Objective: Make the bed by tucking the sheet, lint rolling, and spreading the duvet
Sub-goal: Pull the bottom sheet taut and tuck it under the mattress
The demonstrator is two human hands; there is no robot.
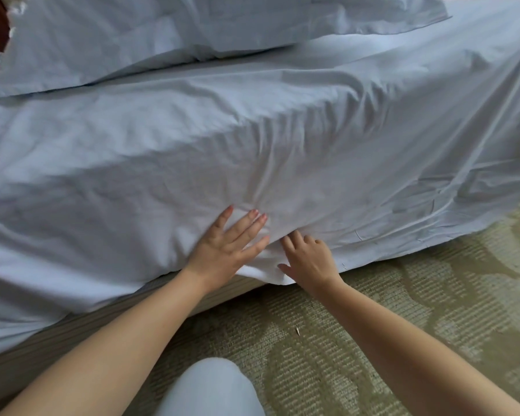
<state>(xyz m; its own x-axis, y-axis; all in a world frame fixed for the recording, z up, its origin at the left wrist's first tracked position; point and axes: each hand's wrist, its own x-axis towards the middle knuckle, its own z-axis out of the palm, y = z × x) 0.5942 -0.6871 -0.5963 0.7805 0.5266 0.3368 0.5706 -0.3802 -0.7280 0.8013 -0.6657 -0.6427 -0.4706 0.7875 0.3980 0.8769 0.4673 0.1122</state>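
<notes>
I had the left hand (pixel 227 244) flat, fingers straight, pressing the sheet (pixel 282 145) against the near side of the mattress to hold it taut. The right hand (pixel 308 259) sat just beside it, fingers curled into the loose fold at the hem, gripping it, I judged, to push it under. Rightward the hem hung untucked over the carpet (pixel 403 310); pillows (pixel 162 31) lay far left.

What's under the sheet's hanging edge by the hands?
Left of the left hand, a beige bed base shows under the sheet. The right hand covers its fold; rightward, sheet reaches the carpet.
</notes>
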